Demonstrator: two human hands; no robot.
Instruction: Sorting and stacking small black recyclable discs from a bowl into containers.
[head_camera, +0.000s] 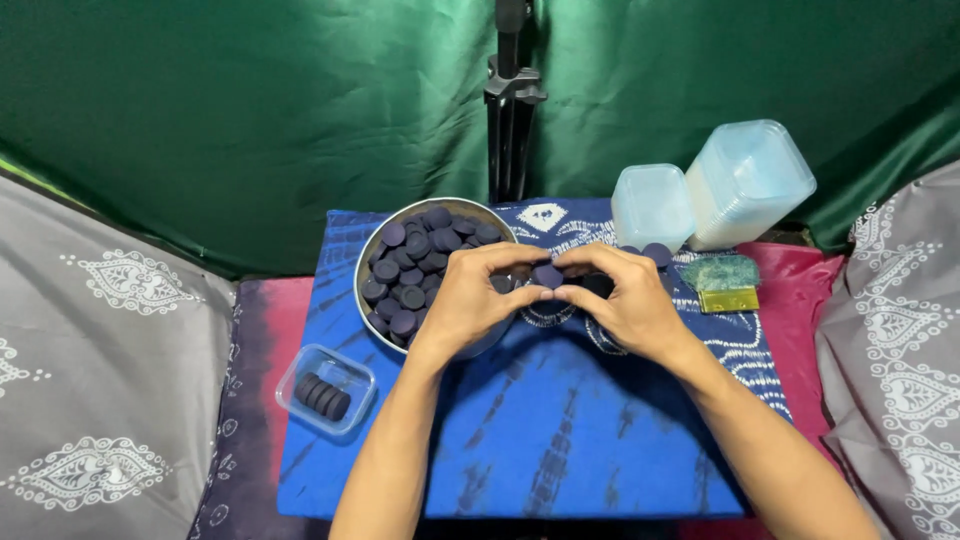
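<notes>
Left hand and right hand brought together at the middle of the view, fingertips meeting, both pinching one dark purple disc between thumbs and forefingers. Held upright, flat face toward the camera, raised just above the blue tie-dye cloth and not resting on it. Fingers of both hands curled round the disc from either side (other discs behind it, if any, hidden by the knuckles).

Just behind the left hand, touching or nearly so, a round metal bowl heaped with many more discs of the same dark purple. Near edge of the bowl covered by the left wrist. Behind the right hand, a couple of loose discs lying on the cloth.

Farther left, near the cloth's front corner, a small clear plastic box, lid off, with a row of discs standing on edge inside. Well apart from both hands.

To the right rear, a small clear lidded container and beside it a tilted stack of larger clear containers. In front of these, a green and gold scrubbing pad on the cloth's edge.

Behind everything, a dark tripod leg against a green satin backdrop. Grey patterned cushions at both sides.
</notes>
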